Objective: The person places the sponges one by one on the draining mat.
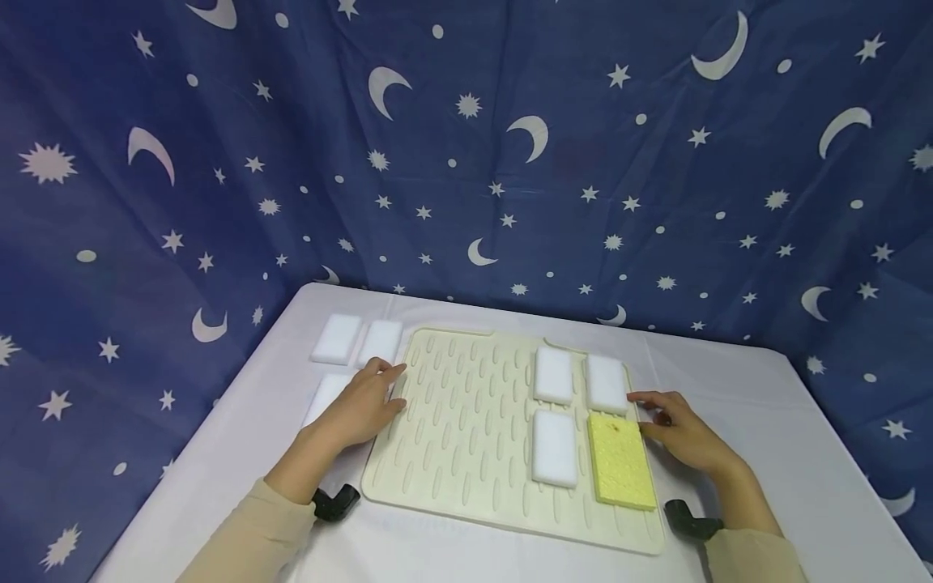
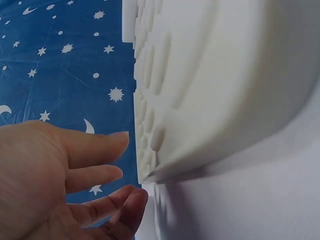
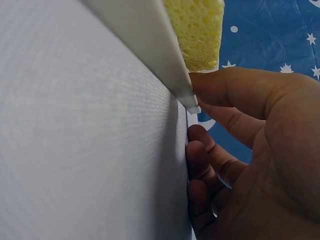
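A cream drying mat [image 1: 459, 413] with raised oval ridges lies flat on the table. My left hand [image 1: 368, 402] is at its left edge, thumb and fingers apart and loosely bent; the left wrist view shows nothing held in the hand. At the opposite edge, my right hand [image 1: 685, 437] has its thumb and index finger against the mat's side, the other fingers curled near the cloth. Beside that hand lies a yellow sponge [image 1: 622, 463] on the mat. Three white sponges, one upper left [image 1: 554, 375], one upper right [image 1: 606, 384] and one lower [image 1: 554, 448], lie around it.
Off the mat to the left are three more white sponges, at the back [image 1: 338, 338], beside it [image 1: 381, 340] and nearer [image 1: 328, 393], the last two partly behind my left hand. A white cloth covers the table [image 1: 510, 559]. Behind hangs a blue star-and-moon curtain [image 1: 437, 267].
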`<state>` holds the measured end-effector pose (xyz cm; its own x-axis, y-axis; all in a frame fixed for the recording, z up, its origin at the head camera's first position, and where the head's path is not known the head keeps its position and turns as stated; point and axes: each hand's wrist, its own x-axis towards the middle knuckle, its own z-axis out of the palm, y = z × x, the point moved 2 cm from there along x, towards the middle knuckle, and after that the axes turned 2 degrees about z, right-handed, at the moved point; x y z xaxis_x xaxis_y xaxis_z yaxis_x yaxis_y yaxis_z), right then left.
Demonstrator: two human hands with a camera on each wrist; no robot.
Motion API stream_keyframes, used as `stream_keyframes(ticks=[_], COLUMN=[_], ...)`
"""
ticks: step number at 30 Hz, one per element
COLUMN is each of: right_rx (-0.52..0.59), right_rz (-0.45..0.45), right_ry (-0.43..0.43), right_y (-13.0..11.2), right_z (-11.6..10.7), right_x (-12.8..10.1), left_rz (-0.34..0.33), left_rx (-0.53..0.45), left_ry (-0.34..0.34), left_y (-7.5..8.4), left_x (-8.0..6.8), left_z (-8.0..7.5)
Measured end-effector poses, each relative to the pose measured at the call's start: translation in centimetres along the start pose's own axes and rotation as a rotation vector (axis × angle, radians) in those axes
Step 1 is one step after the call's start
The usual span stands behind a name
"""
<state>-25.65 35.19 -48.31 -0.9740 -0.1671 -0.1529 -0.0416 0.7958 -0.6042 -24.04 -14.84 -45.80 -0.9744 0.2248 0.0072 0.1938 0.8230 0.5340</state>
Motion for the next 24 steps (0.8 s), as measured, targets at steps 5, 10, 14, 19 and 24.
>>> stream_keyframes(ticks=[5, 10, 14, 19, 24], right_rx=[0.006, 0.005, 0.004, 0.003, 0.009], right_rz=[0.014, 0.02, 0.02, 0.028, 0.031], right_ry=[-0.003, 0.003, 0.0, 0.003, 0.018], right_y=[0.1, 0.2, 0.2, 0.3, 0.3], right_z=[0.1, 0.1, 0.0, 0.0, 0.1], right_x=[0.2, 0.2, 0.2, 0.2, 0.3], left_rz=[0.014, 0.036, 0.059, 0.083, 0.07], left_rx=[0.002, 0.024, 0.07, 0.13, 0.172], left_ry=[-0.007, -0.014, -0.027, -0.061, -0.112], left_y=[-0.1, -0.2, -0.4, -0.9, -1.6], left_x=[-0.1, -0.3, -0.6, -1.4, -2.0], left_z=[-0.7, -1.5, -2.3, -3.7, -4.7])
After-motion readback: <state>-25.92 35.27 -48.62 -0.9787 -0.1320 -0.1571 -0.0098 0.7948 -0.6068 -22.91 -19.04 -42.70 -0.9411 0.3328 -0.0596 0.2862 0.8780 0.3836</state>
